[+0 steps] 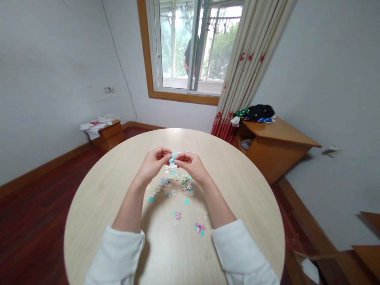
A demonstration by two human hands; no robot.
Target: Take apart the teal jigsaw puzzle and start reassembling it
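Observation:
My left hand [156, 161] and my right hand [191, 163] are raised close together over the far half of the round table. Small teal jigsaw puzzle pieces [172, 159] are pinched between the fingertips of both hands; whether they are joined I cannot tell. A white and light-blue sheet [174, 165] shows partly behind the fingers. Below the hands lies a loose heap of jigsaw pieces [166, 184], some coloured, some with the pale back up. Nearer to me are a teal piece [186, 201], a pink cluster [177, 215] and another pink and teal cluster [200, 228].
The round wooden table [97, 206] fills the middle. Behind it are a window [178, 47] and a long curtain [249, 51]. A wooden desk [285, 134] with clothes [258, 113] stands right, a small cabinet [111, 134] left. A person [190, 55] shows beyond the glass.

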